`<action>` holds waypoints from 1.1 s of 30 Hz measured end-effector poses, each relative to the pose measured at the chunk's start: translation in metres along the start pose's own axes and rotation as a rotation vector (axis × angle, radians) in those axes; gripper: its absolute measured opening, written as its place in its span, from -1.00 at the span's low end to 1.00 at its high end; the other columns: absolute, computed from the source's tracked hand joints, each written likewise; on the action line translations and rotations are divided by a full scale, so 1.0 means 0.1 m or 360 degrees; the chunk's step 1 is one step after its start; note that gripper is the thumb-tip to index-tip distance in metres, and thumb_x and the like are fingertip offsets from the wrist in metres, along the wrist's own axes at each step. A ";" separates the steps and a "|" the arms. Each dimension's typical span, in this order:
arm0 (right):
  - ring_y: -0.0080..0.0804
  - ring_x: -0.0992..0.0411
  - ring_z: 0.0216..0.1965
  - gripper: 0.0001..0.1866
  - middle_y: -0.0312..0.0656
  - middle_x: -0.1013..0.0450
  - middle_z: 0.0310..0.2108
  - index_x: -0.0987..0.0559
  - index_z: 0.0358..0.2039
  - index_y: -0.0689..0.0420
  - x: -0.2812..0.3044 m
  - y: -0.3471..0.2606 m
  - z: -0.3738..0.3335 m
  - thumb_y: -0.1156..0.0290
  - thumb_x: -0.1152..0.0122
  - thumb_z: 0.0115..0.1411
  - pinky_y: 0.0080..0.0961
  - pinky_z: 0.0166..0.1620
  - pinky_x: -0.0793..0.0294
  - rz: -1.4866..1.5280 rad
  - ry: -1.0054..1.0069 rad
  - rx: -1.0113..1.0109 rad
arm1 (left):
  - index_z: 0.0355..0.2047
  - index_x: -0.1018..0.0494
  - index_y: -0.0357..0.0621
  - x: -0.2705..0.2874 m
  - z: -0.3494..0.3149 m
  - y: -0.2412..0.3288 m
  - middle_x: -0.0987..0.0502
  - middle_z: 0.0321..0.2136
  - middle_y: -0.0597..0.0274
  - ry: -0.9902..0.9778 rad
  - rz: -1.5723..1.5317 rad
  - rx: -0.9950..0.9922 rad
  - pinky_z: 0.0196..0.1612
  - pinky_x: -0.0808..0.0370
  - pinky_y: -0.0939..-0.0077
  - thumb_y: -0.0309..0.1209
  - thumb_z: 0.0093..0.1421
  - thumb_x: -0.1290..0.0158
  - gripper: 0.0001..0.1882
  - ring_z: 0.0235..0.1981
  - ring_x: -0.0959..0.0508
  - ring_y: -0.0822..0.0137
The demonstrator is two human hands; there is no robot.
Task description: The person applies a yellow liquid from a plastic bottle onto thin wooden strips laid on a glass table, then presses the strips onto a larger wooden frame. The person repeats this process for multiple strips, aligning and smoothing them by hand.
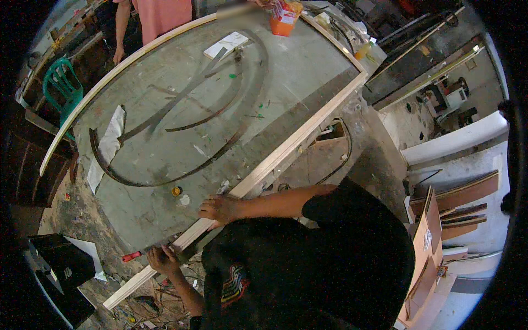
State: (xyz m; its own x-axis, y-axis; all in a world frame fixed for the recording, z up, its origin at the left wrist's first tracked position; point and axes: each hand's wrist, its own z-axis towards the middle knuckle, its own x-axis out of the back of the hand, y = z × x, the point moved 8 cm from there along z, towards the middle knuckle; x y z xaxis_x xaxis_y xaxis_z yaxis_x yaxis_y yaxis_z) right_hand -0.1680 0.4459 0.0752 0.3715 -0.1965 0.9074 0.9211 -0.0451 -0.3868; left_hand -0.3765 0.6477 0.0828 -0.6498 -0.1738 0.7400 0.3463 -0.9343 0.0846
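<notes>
A long pale wooden moulding strip [275, 159] runs along the near edge of a grey worktable [214, 170], from lower left to upper right. Its near end sticks out past the table's corner. My left hand [164, 262] is closed round the strip close to that end. Further along, my right hand [220, 210] grips the same strip, fingers over its top. Just left of my left hand lies a red-handled tool [132, 256]; its tip is hidden. A small yellow-rimmed cap [176, 191] sits on the tabletop near my right hand.
A curved wooden strip [82, 110] follows the table's far edge. Dark bent bands [165, 184], a white block [225, 44] and an orange packet [282, 21] lie on the table. Beyond stand a person in pink [165, 19] and a green chair [61, 88]. Boards [434, 231] lean at right.
</notes>
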 end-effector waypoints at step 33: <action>0.38 -0.54 -0.20 -0.21 0.30 -0.55 -0.19 -0.50 0.07 0.29 0.62 0.79 -0.23 -0.29 0.18 0.39 0.20 -0.04 -0.53 0.0279 -0.0541 -0.0476 | -0.28 -0.66 -0.07 -0.97 -0.01 0.20 -0.64 -0.41 -0.03 -0.1373 0.0046 0.0415 -0.34 -0.57 -0.10 0.11 0.16 -0.07 -0.50 -0.41 -0.64 -0.16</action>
State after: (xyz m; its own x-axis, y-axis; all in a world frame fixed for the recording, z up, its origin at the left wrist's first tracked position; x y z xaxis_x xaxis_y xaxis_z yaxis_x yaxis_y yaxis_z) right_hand -0.0751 0.4077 0.0978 0.5809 0.1027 0.8075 0.7859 -0.3292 -0.5235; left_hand -0.3077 0.6456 0.0118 0.0592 0.1958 0.9789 0.5652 -0.8148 0.1288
